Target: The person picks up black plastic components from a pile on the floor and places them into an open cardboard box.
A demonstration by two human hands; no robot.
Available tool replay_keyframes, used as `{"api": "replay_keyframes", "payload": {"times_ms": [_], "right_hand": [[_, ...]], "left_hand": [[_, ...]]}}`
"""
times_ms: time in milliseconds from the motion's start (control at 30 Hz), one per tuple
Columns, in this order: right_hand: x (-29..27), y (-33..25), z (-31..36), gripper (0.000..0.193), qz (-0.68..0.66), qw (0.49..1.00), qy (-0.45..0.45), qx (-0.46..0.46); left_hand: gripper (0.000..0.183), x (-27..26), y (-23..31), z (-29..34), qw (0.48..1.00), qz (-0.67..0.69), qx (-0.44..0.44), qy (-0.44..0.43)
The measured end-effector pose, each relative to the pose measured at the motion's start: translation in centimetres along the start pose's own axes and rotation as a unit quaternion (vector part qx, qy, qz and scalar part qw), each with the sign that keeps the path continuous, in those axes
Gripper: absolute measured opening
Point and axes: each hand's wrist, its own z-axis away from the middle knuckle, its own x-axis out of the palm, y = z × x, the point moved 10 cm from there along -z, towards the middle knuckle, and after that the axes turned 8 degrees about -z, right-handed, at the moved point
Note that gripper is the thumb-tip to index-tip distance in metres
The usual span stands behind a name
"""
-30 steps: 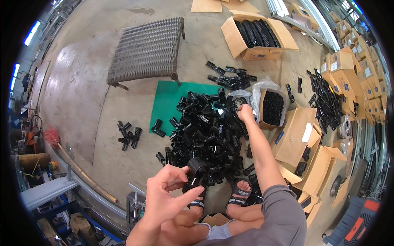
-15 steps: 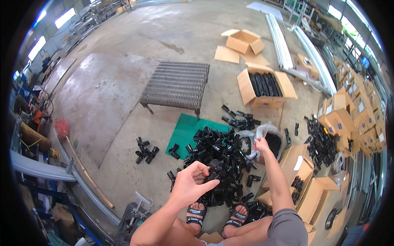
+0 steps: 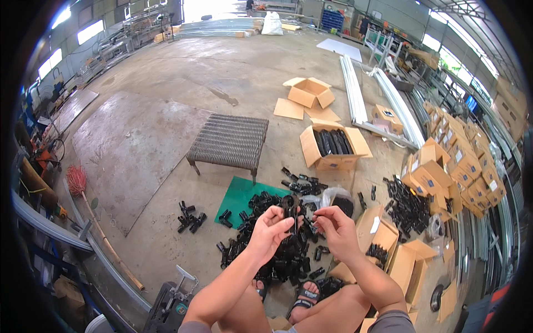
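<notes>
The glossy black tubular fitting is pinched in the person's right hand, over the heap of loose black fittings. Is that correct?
One thing is wrong: the head view shows the glossy black tubular fitting in the left hand, not the right hand. It is indeed pinched, over the heap of loose black fittings.

Two hands (image 3: 266, 236) (image 3: 340, 233) — two sandals (image 3: 303, 299), apparently

Glossy plastic-looking fitting (image 3: 290, 206); rough woven stool (image 3: 229, 139); matt cardboard box (image 3: 336, 162)
</notes>
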Motion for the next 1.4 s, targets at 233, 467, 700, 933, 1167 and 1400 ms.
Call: {"api": "replay_keyframes", "payload": {"times_ms": [233,467,700,933,1167,1400], "right_hand": [[0.8,-4.1,3.5,0.018,0.056,0.990,0.080,-0.106],[1.0,-5.8,3.9,0.018,0.141,0.965,0.081,-0.206],[0.7,-3.9,3.6,0.018,0.108,0.982,0.067,-0.137],[0.0,-2.6,3.3,0.015,0.057,0.988,0.088,-0.109],[1.7,-3.9,2.9,0.011,0.187,0.965,0.068,-0.172],[1.1,-4.6,3.5,0.011,0.210,0.959,-0.011,-0.188]], "left_hand": [[0.025,2.5,-0.5,1.3,0.999,-0.019,0.025,-0.018],[0.028,2.3,-0.7,1.8,0.994,-0.092,0.051,-0.012],[0.030,2.5,-0.3,2.0,0.987,-0.149,0.059,-0.001],[0.032,3.1,0.1,1.8,0.977,-0.199,0.076,0.010],[0.034,2.1,0.3,2.1,0.965,-0.247,0.082,0.031],[0.033,3.3,-0.6,1.5,0.979,-0.191,0.076,0.009]]}}
